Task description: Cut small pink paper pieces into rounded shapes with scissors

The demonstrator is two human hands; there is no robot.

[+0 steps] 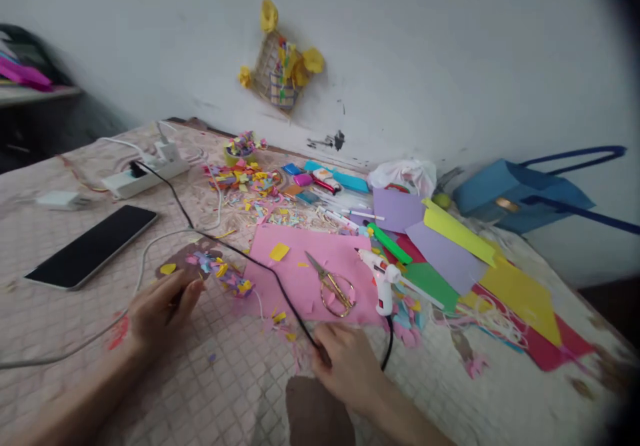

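Observation:
My right hand (347, 363) is closed around the black power cord (277, 276), which runs from the power strip across the table. Above that hand lies a white hot glue gun (383, 276), its own black lead dropping toward the hand. My left hand (163, 309) is closed beside a string of small purple, pink and yellow paper pieces (227, 276). What its fingers hold, if anything, I cannot make out. Gold-handled scissors (335, 289) rest on a pink sheet (280, 293) between the hands, with a yellow paper square (279, 252) nearby.
A black-screened phone (93, 246), a white power strip (145, 176) and a grey cable (143, 259) occupy the left. Paper scraps (245, 183) and a small pot (240, 156) sit behind. Coloured sheets (450, 259), white string (493, 319) and a blue bag (515, 196) lie right.

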